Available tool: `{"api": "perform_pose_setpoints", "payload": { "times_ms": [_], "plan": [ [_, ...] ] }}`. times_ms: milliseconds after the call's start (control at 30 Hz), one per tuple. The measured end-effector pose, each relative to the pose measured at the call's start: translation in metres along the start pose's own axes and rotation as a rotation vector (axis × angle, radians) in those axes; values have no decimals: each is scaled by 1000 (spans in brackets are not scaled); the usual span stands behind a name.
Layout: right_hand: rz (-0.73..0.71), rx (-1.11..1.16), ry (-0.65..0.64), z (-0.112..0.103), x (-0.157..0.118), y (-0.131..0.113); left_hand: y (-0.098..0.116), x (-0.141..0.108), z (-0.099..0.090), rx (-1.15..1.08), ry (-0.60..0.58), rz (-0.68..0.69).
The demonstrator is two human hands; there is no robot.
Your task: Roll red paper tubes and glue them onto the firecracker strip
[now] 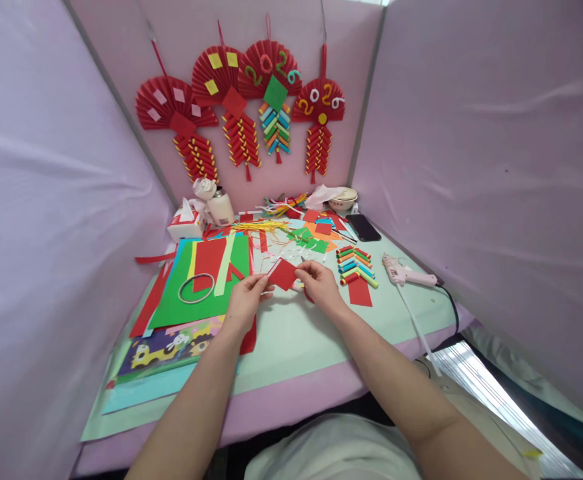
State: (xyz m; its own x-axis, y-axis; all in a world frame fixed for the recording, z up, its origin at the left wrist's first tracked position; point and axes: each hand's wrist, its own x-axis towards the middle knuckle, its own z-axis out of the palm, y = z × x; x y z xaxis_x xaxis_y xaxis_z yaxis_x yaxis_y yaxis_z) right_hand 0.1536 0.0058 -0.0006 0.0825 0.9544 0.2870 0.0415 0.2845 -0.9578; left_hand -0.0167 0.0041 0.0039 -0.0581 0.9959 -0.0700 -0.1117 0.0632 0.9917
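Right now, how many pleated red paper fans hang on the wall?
4, left to right: the pink-squared fan, the yellow-squared fan, the green-diamond fan, and the yellow-disc fan. None looks hidden.

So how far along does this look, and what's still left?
Four fan hangings look finished on the wall. On the table, the paper rolls already form chevrons above a red strip. Both the left hand and right hand hold a red square. Judging by the hangings, perhaps a fan top and the square remain: neither is on the rolls yet.
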Motion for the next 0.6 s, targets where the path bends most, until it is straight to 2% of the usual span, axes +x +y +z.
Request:
{"api": "perform_pose_setpoints", "payload": {
  "times_ms": [100, 167, 233, 300, 367, 433, 500, 600],
  "plan": [
    [-70, -41, 66, -3, -1, -3, 5, -3, 0, -52, -30, -76],
    [-170, -100, 68, -3, -4, -6, 10, -7, 0, -119, -130, -214],
    [-295, -174, 14, -3, -8, -9, 14, -9, 0, -234, -265, -353],
    [-387, -230, -85, -2, -11, -11, 14, -10, 1, -353, -347, -409],
    [-432, -262, -167, -1, -13, -12, 11, -9, 2, -430, -317, -373],
    [-437, -271, -192, 1, -14, -12, 8, -8, 3, -470, -237, -310],
    [-405, -254, -159, 2, -13, -11, 6, -7, 4, -511, -186, -270],
    [-277, -202, -86, 2, -11, -6, 5, -8, 5, -570, -192, -267]
  ]
}}
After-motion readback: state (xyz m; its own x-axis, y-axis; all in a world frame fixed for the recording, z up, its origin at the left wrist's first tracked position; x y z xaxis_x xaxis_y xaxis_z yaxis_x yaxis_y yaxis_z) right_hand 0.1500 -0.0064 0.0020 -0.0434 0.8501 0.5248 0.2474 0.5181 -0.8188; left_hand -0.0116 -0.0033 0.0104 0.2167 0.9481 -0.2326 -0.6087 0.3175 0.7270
